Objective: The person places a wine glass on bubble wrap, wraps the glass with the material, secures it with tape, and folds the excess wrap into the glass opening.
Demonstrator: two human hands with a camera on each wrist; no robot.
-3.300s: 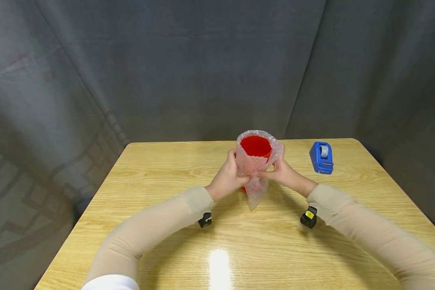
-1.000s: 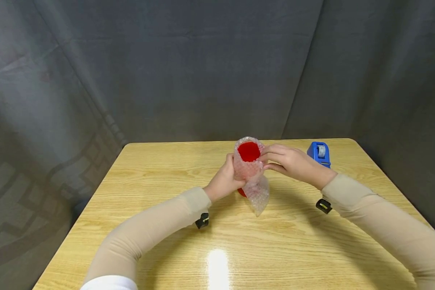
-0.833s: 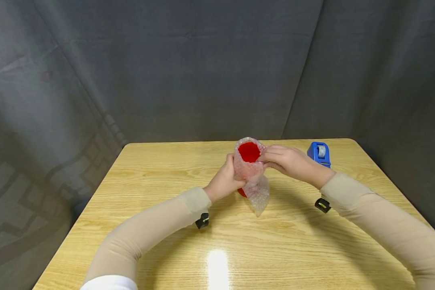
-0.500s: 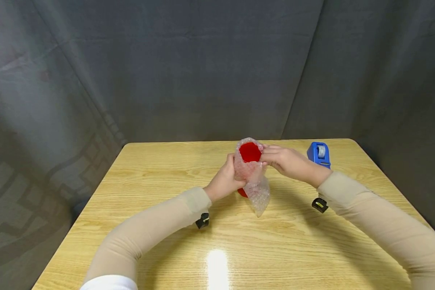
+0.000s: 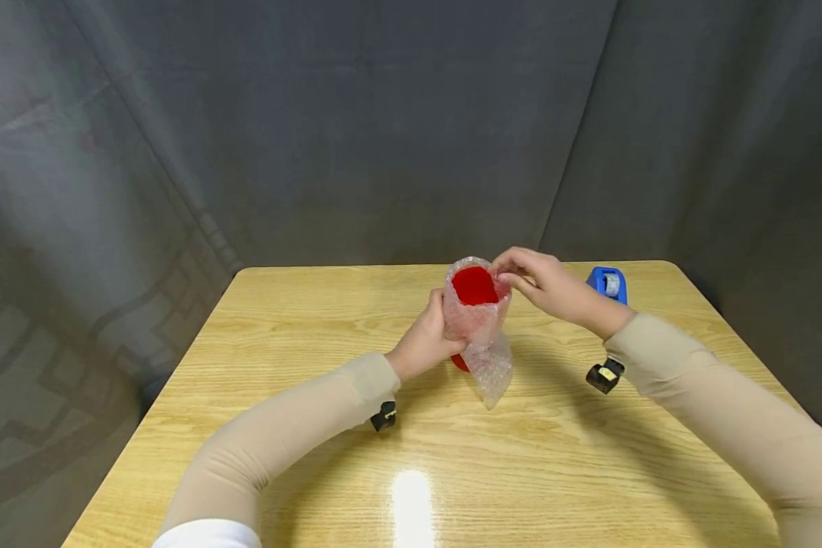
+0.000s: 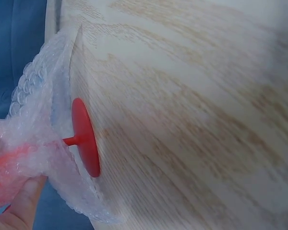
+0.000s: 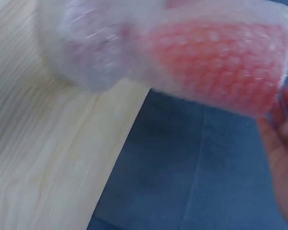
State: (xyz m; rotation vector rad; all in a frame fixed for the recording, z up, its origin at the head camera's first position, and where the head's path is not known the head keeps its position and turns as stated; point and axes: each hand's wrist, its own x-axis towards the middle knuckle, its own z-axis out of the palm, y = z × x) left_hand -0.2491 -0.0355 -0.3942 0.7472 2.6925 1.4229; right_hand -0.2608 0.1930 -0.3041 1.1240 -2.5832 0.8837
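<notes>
A red goblet (image 5: 474,285) stands near the middle of the table inside a sheet of bubble wrap (image 5: 489,369). My left hand (image 5: 425,339) grips the wrapped goblet from the left, around the narrowing below its bowl. In the left wrist view the round red foot (image 6: 86,139) and a bit of stem show beneath the wrap, by the tabletop. The wrap's loose corner hangs toward me. At the top right of the rim, my right hand (image 5: 544,285) pinches the wrap's edge with bent fingers. The right wrist view shows the bubbled bowl (image 7: 221,62) beside those fingertips.
A blue tape dispenser (image 5: 608,285) with a roll of tape stands at the back right, partly hidden behind my right hand and wrist. The wooden table (image 5: 315,320) ends at a far edge before a dark grey curtain (image 5: 383,137).
Both hands gripped the wrapped goblet earlier; the right then shifted to the rim. In the last half second it rose slightly along the wrap's right edge. My left hand keeps its grip.
</notes>
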